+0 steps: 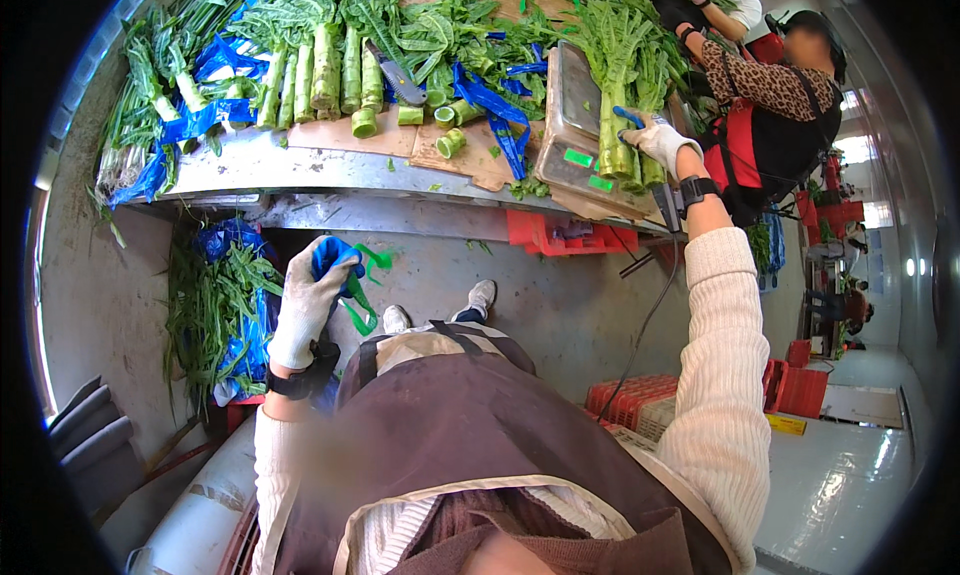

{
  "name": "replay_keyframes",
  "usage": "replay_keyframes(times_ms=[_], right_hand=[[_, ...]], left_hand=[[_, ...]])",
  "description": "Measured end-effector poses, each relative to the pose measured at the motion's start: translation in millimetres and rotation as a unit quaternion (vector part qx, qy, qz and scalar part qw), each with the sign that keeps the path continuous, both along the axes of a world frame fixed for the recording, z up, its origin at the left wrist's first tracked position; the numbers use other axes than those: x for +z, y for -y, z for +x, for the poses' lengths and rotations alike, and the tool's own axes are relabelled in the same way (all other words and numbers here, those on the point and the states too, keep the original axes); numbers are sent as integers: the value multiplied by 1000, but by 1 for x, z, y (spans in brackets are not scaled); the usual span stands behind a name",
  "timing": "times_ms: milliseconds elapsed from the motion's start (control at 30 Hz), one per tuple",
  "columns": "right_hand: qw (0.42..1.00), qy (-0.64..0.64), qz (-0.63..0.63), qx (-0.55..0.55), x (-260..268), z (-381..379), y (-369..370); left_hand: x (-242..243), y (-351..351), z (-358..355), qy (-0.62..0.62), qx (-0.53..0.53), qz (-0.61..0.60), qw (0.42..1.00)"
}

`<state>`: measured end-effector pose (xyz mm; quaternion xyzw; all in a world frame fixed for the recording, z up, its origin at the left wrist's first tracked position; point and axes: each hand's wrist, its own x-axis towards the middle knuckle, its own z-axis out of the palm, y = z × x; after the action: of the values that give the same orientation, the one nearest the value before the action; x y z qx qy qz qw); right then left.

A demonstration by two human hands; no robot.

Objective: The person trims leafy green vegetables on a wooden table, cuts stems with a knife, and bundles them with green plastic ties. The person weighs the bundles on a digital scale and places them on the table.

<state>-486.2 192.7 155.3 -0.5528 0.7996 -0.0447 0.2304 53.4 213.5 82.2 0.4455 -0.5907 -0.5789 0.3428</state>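
Observation:
My left hand (pixel 321 282), in a white glove with blue coating, is closed around a green strip of tape (pixel 361 305) whose ends dangle in front of my apron. My right hand (pixel 660 141), gloved the same way, reaches out to a bundle of celtuce stalks (pixel 616 136) lying on a weighing scale (pixel 574 132). Its thumb and fingers rest against the stems; how firmly they grip is hard to tell. More celtuce stalks (pixel 326 72) with leaves lie side by side on the table. Cut stem ends (pixel 451 144) and a folding saw (pixel 397 76) are near them.
Blue plastic strips (pixel 495 114) and loose leaves litter the metal-edged table (pixel 300 162). Beneath it sits a red crate (pixel 540 237). Leaf waste (pixel 225 305) is heaped at left. A cable (pixel 652 320) hangs below my right arm. A co-worker (pixel 780 117) stands at right.

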Motion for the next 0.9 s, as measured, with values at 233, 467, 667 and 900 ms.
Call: replay_keyframes(times_ms=[233, 467, 667, 900], right_hand=[[993, -110, 29, 10, -3, 26, -1], [983, -167, 71, 9, -15, 66, 12], [970, -233, 48, -49, -29, 89, 35], [788, 498, -136, -335, -69, 55, 34]], left_hand=[[-15, 7, -10, -11, -54, -9, 998], [-12, 2, -14, -11, -69, 18, 997], [-18, -2, -11, -11, -63, 24, 998], [-28, 0, -22, -46, -64, 61, 995]])
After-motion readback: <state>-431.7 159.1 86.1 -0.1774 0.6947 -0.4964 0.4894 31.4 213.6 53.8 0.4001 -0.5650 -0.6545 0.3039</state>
